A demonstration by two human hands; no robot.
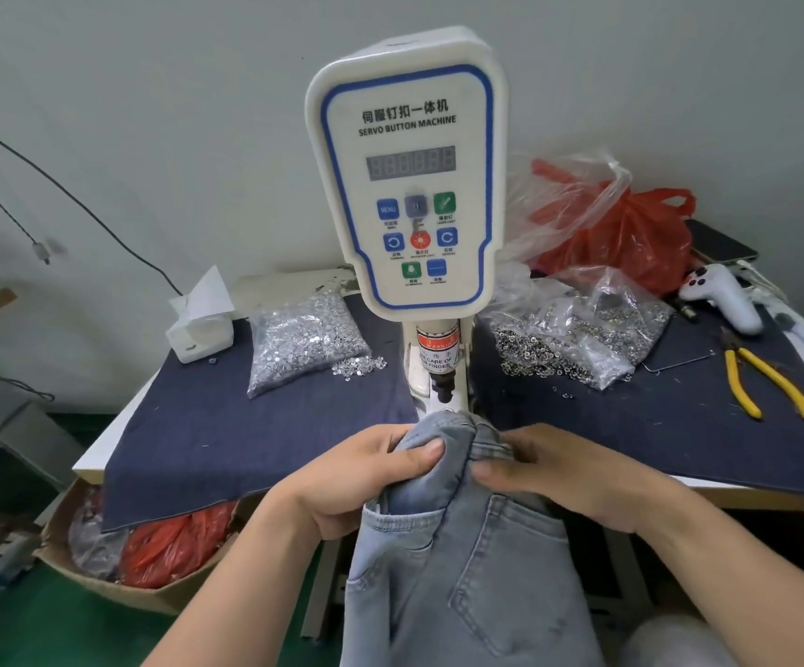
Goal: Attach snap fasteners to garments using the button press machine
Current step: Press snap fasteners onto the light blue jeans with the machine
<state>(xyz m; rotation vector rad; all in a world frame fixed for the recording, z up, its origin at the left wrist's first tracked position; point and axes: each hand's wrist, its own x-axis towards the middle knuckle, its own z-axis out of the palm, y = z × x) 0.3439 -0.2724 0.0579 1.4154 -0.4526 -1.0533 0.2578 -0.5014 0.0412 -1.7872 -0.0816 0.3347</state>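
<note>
A white servo button machine (409,175) stands at the table's middle, its black press head (442,383) just above the waistband of light blue jeans (457,560). My left hand (366,474) grips the bunched waistband from the left, thumb on top. From the right, my right hand (563,469) pinches the same fold. The jeans hang down off the front edge, a back pocket showing. Whether a snap sits in the die is hidden by the fabric.
Dark blue cloth (226,435) covers the table. A bag of silver snap caps (303,339) lies left of the machine, a bag of ring parts (578,329) right. Yellow pliers (765,377), a white controller (722,296), red plastic bags (631,233), a tissue box (200,329).
</note>
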